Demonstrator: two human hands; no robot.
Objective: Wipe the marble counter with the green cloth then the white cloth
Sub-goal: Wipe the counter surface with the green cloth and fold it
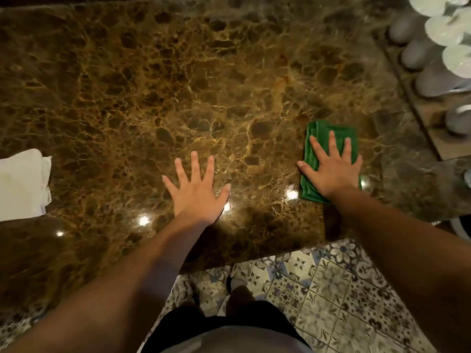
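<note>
A: Status of stage one?
B: In progress. The right hand (331,171) pressed the folded green cloth (328,138) flat, fingers straight, on the brown marble bench (178,85).
A: Stage two?
B: Pending. The folded white cloth (23,182) lay untouched at far left; the left hand (196,192) rested open, empty.

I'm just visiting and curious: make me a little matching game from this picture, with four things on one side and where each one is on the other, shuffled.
Things:
1. green cloth
2. white cloth
3. left hand
4. white cups

Places:
A. flat on the bare marble counter, fingers spread
B. at the left edge of the picture
C. under the right hand
D. top right corner, in a row

Pairs: 1-C, 2-B, 3-A, 4-D
</note>
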